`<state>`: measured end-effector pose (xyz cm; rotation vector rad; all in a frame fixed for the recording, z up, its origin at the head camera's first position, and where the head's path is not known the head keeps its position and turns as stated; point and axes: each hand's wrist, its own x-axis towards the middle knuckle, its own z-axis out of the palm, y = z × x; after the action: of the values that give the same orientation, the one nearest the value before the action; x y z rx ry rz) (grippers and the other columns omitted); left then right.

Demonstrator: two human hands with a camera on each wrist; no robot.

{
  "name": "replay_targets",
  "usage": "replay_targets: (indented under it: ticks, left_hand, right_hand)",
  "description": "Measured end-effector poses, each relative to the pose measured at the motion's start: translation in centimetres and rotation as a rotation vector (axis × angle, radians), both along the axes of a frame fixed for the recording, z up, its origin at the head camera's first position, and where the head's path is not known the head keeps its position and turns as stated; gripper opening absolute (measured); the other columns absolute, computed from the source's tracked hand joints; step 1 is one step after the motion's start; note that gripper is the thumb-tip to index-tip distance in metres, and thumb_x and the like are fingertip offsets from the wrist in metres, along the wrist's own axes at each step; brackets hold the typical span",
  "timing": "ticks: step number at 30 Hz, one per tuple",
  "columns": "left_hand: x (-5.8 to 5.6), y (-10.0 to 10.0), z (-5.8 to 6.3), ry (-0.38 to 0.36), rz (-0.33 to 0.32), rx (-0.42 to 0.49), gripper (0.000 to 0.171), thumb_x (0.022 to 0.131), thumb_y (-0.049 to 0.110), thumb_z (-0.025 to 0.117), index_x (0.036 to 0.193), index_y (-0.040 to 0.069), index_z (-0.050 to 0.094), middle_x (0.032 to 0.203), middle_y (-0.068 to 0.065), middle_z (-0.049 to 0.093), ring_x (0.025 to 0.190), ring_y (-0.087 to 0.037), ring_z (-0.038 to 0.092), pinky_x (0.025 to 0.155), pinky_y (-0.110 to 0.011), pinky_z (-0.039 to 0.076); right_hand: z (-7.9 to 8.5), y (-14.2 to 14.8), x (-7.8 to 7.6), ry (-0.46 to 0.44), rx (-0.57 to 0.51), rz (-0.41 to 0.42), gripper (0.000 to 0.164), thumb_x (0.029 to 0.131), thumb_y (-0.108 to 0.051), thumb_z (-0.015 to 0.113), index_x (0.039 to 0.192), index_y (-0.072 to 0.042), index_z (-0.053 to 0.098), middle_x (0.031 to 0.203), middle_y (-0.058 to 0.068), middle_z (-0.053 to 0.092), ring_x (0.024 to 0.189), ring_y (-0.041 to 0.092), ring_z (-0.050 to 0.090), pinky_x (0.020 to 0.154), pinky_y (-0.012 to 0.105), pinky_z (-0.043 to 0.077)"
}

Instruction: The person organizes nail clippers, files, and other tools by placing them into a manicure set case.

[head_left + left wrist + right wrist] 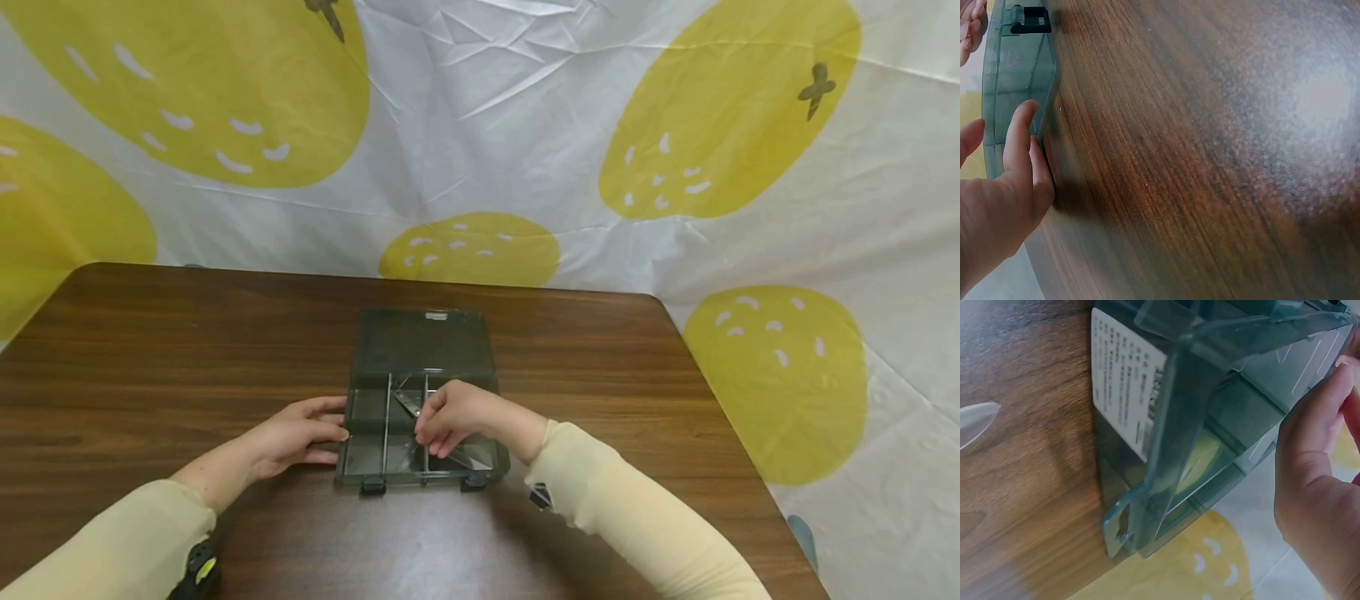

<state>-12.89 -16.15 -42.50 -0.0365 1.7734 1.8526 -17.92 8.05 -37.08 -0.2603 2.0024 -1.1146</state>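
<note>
A dark translucent divided box lies on the table with its lid folded back, away from me. My left hand rests at the box's left side, fingers extended and touching the wall. In the left wrist view, the left fingers lie along that wall. Above the inner compartments is my right hand, its thumb and fingers pinched together. A slim silver metal piece sticks out from those fingers toward the upper left; its exact kind cannot be made out. In the right wrist view, the right hand hides the fingertips.
Two black latches line the box's front edge. Thin dividers split the inside, and a pale clear item shows in the right front part. A white printed label covers one outer side. The wooden table meets a patterned cloth.
</note>
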Motion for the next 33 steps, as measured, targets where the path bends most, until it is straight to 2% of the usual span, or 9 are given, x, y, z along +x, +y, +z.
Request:
replay_targets:
  ticks: [12,18,26,33]
  left_hand:
    - [-0.1,0.1,0.0,0.0,-0.003,-0.01,0.073,0.089,0.0,0.054,0.145,-0.01,0.008,0.145,-0.039,0.016,0.098,-0.012,0.056,0.084,-0.034,0.056]
    - [0.0,0.1,0.1,-0.001,-0.005,-0.024,0.073,0.09,0.001,0.054,0.146,-0.01,0.008,0.145,-0.039,0.015,0.102,-0.013,0.055,0.085,-0.035,0.056]
    - [0.1,0.0,0.0,0.002,-0.01,-0.02,0.073,0.09,0.001,0.054,0.145,-0.01,0.008,0.145,-0.039,0.015,0.102,-0.013,0.054,0.085,-0.035,0.056]
    - [0.0,-0.1,-0.1,0.006,-0.011,-0.018,0.073,0.09,0.002,0.054,0.145,-0.01,0.008,0.145,-0.039,0.015,0.102,-0.013,0.054,0.086,-0.035,0.056]
  right_hand:
    - [0.6,3.9,-0.9,0.027,-0.002,-0.033,0.012,0.083,0.001,0.061,0.092,0.009,0.064,0.063,0.002,0.061,0.054,0.008,0.058,0.055,0.022,0.056]
    - [0.8,6.6,-1.0,0.017,-0.05,-0.075,0.009,0.082,0.0,0.061,0.088,0.006,0.064,0.067,0.005,0.063,0.055,0.009,0.059,0.055,0.021,0.056]
    - [0.6,10.1,-1.0,0.026,-0.039,-0.111,0.008,0.083,-0.003,0.062,0.086,0.004,0.064,0.066,0.001,0.062,0.057,0.009,0.059,0.056,0.021,0.056]
    - [-0.3,12.5,-0.8,0.032,-0.019,-0.162,0.009,0.083,-0.002,0.062,0.088,0.006,0.062,0.067,0.001,0.063,0.057,0.008,0.059,0.057,0.021,0.056]
